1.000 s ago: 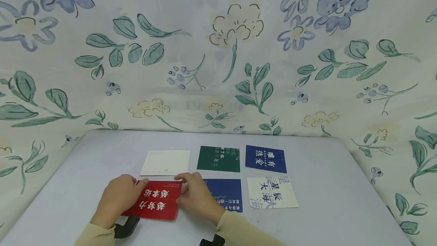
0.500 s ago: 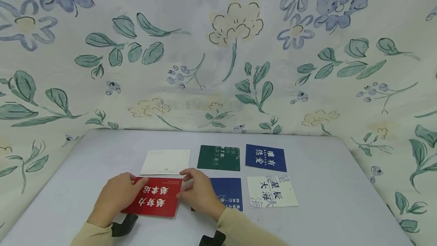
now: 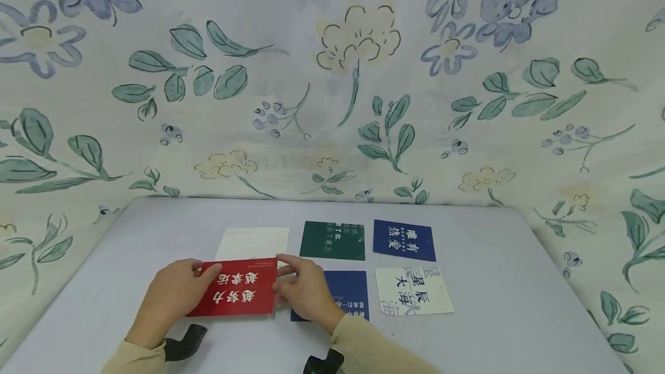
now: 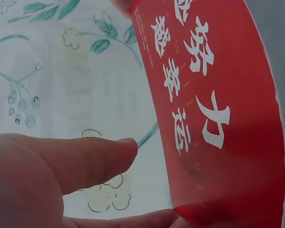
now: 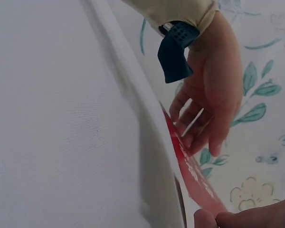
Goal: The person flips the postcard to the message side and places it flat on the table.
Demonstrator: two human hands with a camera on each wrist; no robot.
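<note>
From the head view, both hands are holding a red card (image 3: 234,296) with white Chinese characters just above the near part of the grey surface (image 3: 493,316). The left hand (image 3: 171,299) is pinching its left edge with the thumb on top, and the right hand (image 3: 303,290) is pinching its right edge, so the card is sitting tilted between them with its far edge raised, likely so the printed face stays readable. Its far edge is overlapping the near edge of a white card (image 3: 254,242) lying flat behind it. To the right, a dark green card (image 3: 332,240) and a navy card (image 3: 404,240) are lying in the back row; a second blue card (image 3: 349,296), partly hidden by the right hand, and a pale card with blue characters (image 3: 414,292) are lying in the front row. A floral cloth (image 3: 332,74) is hanging behind.

From the left wrist view, the red card (image 4: 218,109) is filling the right side, bowed slightly, with the thumb (image 4: 71,164) lying alongside it, off the face; the fingers beneath are barely showing.

From the right wrist view, the card (image 5: 190,166) is appearing edge-on as a curved red strip, with the left hand (image 5: 211,104) curling its fingers around the far end and the right fingertips (image 5: 213,219) gripping the near end. A dark wrist strap (image 5: 175,47) is showing under the beige sleeve.
</note>
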